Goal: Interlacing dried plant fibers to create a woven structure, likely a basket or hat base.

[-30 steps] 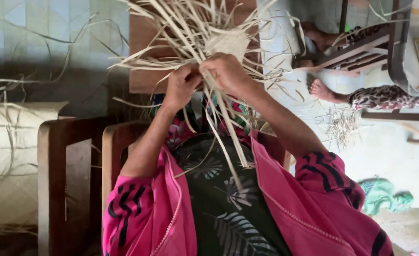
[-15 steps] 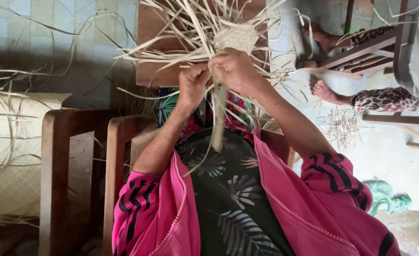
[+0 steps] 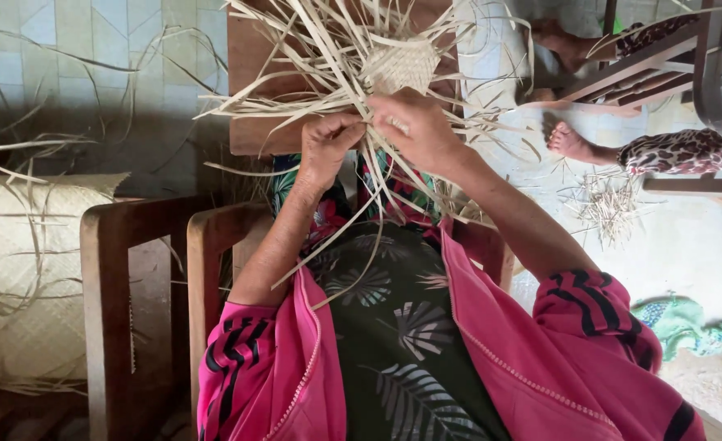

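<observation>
Fingers of both hands pinched tight on pale dry leaf strips, just below a small woven square [image 3: 402, 65] held up in mid-air above the lap. Left hand [image 3: 328, 147] closed around a bunch of loose strips [image 3: 312, 49]; right hand [image 3: 416, 131] curled over the plaited edge, thumb and fingertips pressing strands together. Loose ends fanning out from the weave in every direction, some trailing down across a dark leaf-print top [image 3: 402, 327] and bright pink jacket [image 3: 541, 367]. Material judged light, thin and springy, stiff enough to hold a crease yet liable to split or slip loose; best gripped close to the plaited part, where strands cross, not by the free tips. Seated in a wooden armchair [image 3: 206, 245], a second one alongside at left. Rolled woven mat [image 3: 26, 278] at the left edge of view, scattered trimmings [image 3: 606, 204] on the pale floor at right, another person's bare foot [image 3: 569, 140] nearby.
</observation>
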